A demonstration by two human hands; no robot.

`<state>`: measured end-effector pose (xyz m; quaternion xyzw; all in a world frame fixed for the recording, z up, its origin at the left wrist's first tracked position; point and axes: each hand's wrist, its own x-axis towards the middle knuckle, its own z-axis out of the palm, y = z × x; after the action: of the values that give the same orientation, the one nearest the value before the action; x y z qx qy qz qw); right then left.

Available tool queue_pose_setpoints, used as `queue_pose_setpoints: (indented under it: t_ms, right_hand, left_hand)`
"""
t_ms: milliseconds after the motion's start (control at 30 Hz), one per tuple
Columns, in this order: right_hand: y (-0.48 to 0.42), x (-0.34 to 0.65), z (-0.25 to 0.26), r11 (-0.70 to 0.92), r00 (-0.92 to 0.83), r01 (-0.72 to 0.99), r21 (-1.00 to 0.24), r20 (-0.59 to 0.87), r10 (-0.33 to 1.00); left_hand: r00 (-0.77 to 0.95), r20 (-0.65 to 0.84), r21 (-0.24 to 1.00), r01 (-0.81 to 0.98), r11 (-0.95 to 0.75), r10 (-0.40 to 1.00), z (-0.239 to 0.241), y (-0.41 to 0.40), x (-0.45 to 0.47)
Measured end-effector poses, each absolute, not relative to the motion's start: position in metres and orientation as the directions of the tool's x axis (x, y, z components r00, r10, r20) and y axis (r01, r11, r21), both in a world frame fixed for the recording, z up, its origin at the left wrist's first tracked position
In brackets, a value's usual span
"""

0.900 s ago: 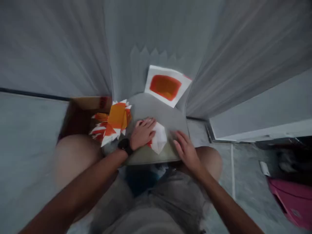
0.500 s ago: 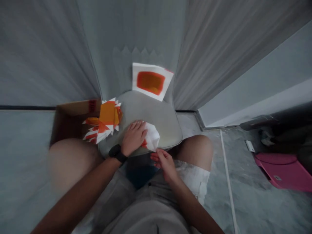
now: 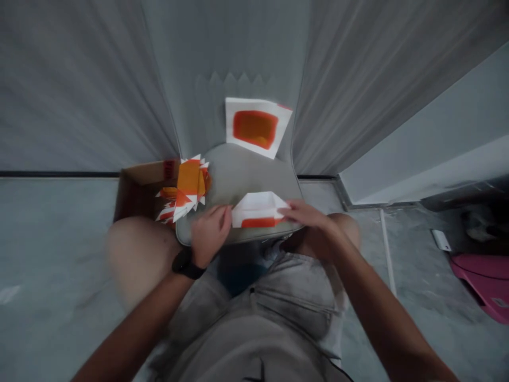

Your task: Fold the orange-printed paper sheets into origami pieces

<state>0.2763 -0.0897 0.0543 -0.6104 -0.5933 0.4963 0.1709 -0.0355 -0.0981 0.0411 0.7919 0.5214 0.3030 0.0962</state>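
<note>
A white sheet of folded paper [image 3: 258, 204] with an orange-red band along its near edge lies at the front of the grey chair seat [image 3: 234, 170]. My left hand [image 3: 210, 233], a black watch on its wrist, pinches the paper's left end. At the opposite end, the fingers of my right hand [image 3: 304, 213] grip the right corner. To the left, a pile of folded orange and white paper pieces [image 3: 189, 183] rests on the seat's edge. A stack of white paper with an orange rectangle [image 3: 255, 129] leans against the chair's backrest.
An open cardboard box [image 3: 137, 185] stands on the floor left of the chair. My bare knees flank the seat. Grey curtains [image 3: 79, 85] hang behind. On the right floor are a pink plastic object [image 3: 483, 281] and a small white item [image 3: 441, 240].
The folded paper has been turned and opened wider, now showing its orange-red band in front. My left hand came off its top to the left end; my right hand moved up and right.
</note>
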Motion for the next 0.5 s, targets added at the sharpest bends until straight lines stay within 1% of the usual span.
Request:
queue_pose_setpoints:
  t_ms: [33, 67, 100, 133, 167, 233, 267, 300, 333, 400, 433, 500]
  right_hand:
    - [-0.069, 0.288, 0.060, -0.101, -0.275, 0.683, -0.723, -0.383, 0.882]
    - [-0.049, 0.296, 0.064, 0.015, -0.318, 0.778, -0.628, -0.374, 0.871]
    - [-0.028, 0.300, 0.067, 0.100, -0.358, 0.831, -0.547, -0.388, 0.849]
    - [-0.009, 0.301, 0.068, 0.143, -0.377, 0.858, -0.494, -0.415, 0.828]
    - [0.010, 0.298, 0.068, 0.156, -0.385, 0.862, -0.482, -0.424, 0.820]
    - [0.041, 0.289, 0.066, 0.188, -0.428, 0.858, -0.478, -0.464, 0.776]
    - [0.053, 0.282, 0.064, 0.193, -0.434, 0.853, -0.486, -0.453, 0.779]
    - [0.061, 0.276, 0.062, 0.199, -0.435, 0.842, -0.502, -0.412, 0.800]
    - [0.066, 0.270, 0.059, 0.210, -0.426, 0.827, -0.521, -0.340, 0.838]
    - [0.061, 0.260, 0.053, 0.258, -0.373, 0.791, -0.555, -0.103, 0.922]
    - [0.051, 0.255, 0.048, 0.299, -0.341, 0.774, -0.558, 0.030, 0.940]
    - [0.017, 0.243, 0.038, 0.386, -0.289, 0.751, -0.535, 0.260, 0.921]
  left_hand:
    - [0.246, 0.402, 0.500, 0.748, -0.437, 0.882, 0.040, -0.099, -0.040]
    - [0.238, 0.416, 0.527, 0.723, -0.446, 0.878, 0.037, -0.100, -0.043]
    - [0.246, 0.421, 0.548, 0.697, -0.462, 0.873, 0.034, -0.100, -0.045]
    - [0.266, 0.423, 0.558, 0.676, -0.480, 0.866, 0.031, -0.099, -0.045]
    - [0.289, 0.427, 0.554, 0.665, -0.501, 0.857, 0.028, -0.097, -0.044]
    - [0.355, 0.436, 0.506, 0.663, -0.551, 0.827, 0.020, -0.090, -0.040]
    - [0.397, 0.437, 0.471, 0.663, -0.581, 0.807, 0.015, -0.086, -0.038]
    - [0.439, 0.436, 0.436, 0.661, -0.611, 0.786, 0.011, -0.081, -0.037]
    - [0.473, 0.435, 0.404, 0.658, -0.636, 0.766, 0.007, -0.076, -0.036]
    - [0.506, 0.431, 0.367, 0.658, -0.657, 0.747, 0.000, -0.069, -0.036]
    - [0.507, 0.430, 0.362, 0.661, -0.658, 0.747, -0.003, -0.067, -0.038]
    - [0.513, 0.423, 0.369, 0.656, -0.659, 0.747, -0.009, -0.066, -0.041]
